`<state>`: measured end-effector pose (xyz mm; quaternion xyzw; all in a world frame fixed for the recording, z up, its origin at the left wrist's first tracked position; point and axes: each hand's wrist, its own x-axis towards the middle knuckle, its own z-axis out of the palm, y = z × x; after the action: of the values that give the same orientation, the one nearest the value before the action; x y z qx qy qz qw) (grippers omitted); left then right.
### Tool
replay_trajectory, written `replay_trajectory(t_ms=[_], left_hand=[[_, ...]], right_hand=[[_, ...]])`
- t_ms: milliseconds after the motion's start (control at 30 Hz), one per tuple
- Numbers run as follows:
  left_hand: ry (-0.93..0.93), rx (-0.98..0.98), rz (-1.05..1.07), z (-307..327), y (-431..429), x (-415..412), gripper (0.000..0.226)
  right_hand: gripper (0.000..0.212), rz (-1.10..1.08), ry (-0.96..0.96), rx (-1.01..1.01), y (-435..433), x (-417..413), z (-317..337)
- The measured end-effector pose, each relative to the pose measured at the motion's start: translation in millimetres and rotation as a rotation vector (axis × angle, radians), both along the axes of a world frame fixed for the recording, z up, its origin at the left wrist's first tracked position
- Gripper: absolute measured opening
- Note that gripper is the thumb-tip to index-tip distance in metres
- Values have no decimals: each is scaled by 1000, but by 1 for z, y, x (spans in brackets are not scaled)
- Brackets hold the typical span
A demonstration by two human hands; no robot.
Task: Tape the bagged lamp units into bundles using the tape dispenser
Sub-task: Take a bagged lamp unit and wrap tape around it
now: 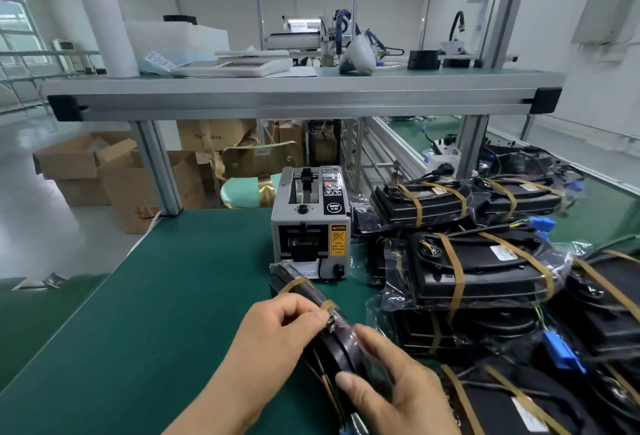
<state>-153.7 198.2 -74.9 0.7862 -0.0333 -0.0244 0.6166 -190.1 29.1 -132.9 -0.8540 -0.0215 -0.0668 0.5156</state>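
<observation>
While the grey box-shaped tape dispenser (310,226) stands just beyond, the left hand (277,329) pinches and the right hand (398,393) clasps 1 black, clear-bagged lamp unit (337,353), fingers curled.

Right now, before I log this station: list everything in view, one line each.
tape dispenser: one, grey, mid-bench
held lamp bundle: one, black in clear bag, two tan tape bands, on edge in front of dispenser
taped lamp bundles: pile, count unclear, black with tan bands, right of dispenser
blue connectors: at least two, on wires in the pile
bench mat: one, green
upper shelf: one, aluminium, above bench
foam roll: one, white, shelf left
scale: one, white, shelf centre
cardboard boxes: several, brown, floor left
chair: one, teal, behind dispenser
left grip: pinches bundle's bag
right grip: holds bundle's near end
</observation>
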Motion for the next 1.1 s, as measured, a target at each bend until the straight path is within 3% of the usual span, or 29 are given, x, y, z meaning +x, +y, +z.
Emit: replay_trajectory(t_ms=[167,300,1100], left_hand=[[90,-34,-5,-2,2,2,16],[99,-44,3,-2,1,2,14],[-104,227,87,-14,-11,1,18]], right_hand=[[20,-112,-96,146,9,-3,-8],[32,-115,-73,194,11,-4,-6],[30,-81,-94,253,9,-6,-11]])
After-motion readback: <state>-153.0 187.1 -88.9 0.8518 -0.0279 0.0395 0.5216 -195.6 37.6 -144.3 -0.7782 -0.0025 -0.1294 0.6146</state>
